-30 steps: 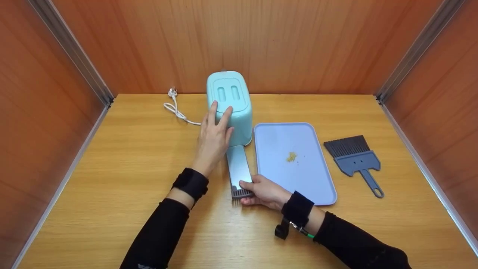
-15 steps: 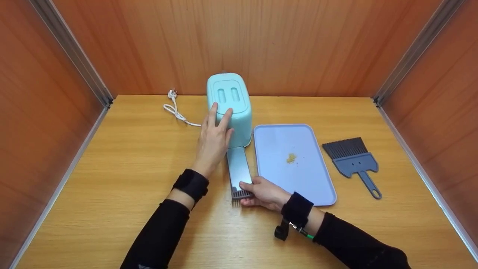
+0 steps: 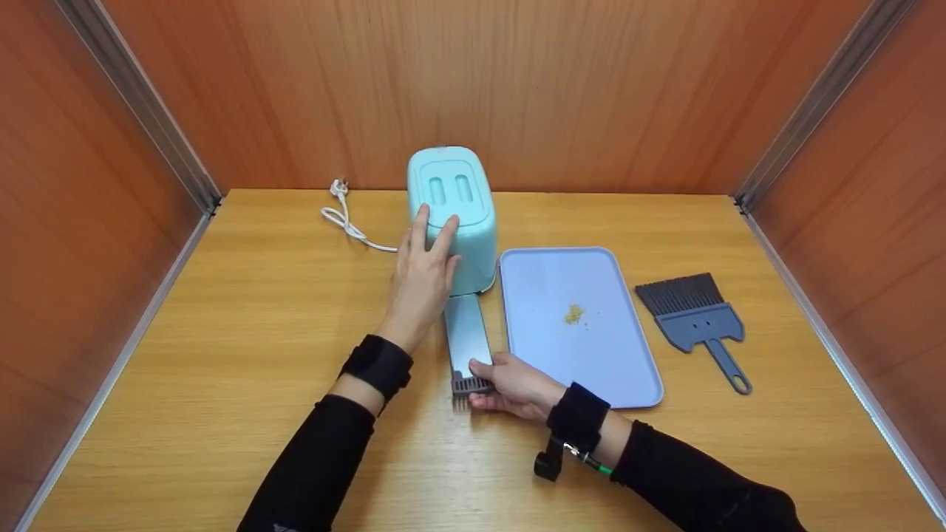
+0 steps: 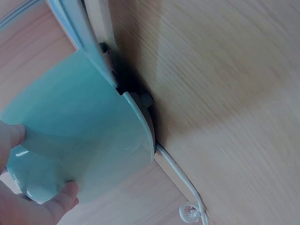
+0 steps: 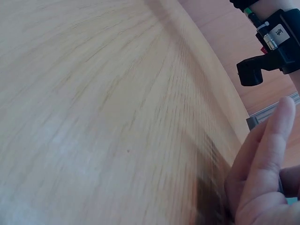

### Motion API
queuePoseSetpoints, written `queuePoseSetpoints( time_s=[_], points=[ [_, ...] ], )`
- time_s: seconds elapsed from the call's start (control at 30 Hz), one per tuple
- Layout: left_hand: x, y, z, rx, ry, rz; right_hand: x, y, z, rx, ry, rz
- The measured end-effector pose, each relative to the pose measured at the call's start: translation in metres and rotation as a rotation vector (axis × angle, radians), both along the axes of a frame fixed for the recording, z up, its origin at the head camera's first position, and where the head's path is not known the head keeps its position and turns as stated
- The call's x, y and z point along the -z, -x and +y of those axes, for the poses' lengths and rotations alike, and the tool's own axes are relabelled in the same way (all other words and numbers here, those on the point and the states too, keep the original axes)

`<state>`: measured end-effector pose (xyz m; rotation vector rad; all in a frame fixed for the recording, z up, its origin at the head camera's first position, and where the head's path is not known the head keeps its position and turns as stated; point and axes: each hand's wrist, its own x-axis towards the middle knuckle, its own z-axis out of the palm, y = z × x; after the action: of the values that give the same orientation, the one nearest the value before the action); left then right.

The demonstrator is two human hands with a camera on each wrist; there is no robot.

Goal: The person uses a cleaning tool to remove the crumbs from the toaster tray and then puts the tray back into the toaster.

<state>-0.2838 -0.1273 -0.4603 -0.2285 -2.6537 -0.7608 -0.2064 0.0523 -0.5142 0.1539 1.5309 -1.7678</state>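
Note:
A mint-green toaster (image 3: 477,255) with two recesses in its lid stands at the back of the table. My left hand (image 3: 420,288) rests spread on its near end, fingertips on the lid's front edge. The left wrist view shows fingertips against the toaster's shell (image 4: 84,136). From the toaster's base a metal crumb tray (image 3: 465,332) with a grey slotted end sticks out toward me. My right hand (image 3: 521,386) pinches that slotted end, thumb on top and fingers beneath. In the right wrist view this hand (image 5: 262,183) shows at the lower right; the crumb tray is mostly hidden there.
Right of the toaster lies a lavender serving tray (image 3: 547,362) with a small heap of crumbs (image 3: 573,314) on it. Beyond it is a grey hand brush (image 3: 698,323). A white power cord with plug (image 3: 347,222) lies left of the toaster. Wooden panels enclose the table.
The near end of the crumb tray has shifted slightly left with my right hand in the last half second. My left hand has stayed on the toaster.

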Motion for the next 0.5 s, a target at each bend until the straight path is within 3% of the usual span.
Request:
queuePoseSetpoints(
  time_s=[0.5],
  points=[
    [0.000,0.000,0.000,-0.005,0.005,-0.014,0.000,0.020,-0.012,0.063,0.003,0.009]
  ],
)
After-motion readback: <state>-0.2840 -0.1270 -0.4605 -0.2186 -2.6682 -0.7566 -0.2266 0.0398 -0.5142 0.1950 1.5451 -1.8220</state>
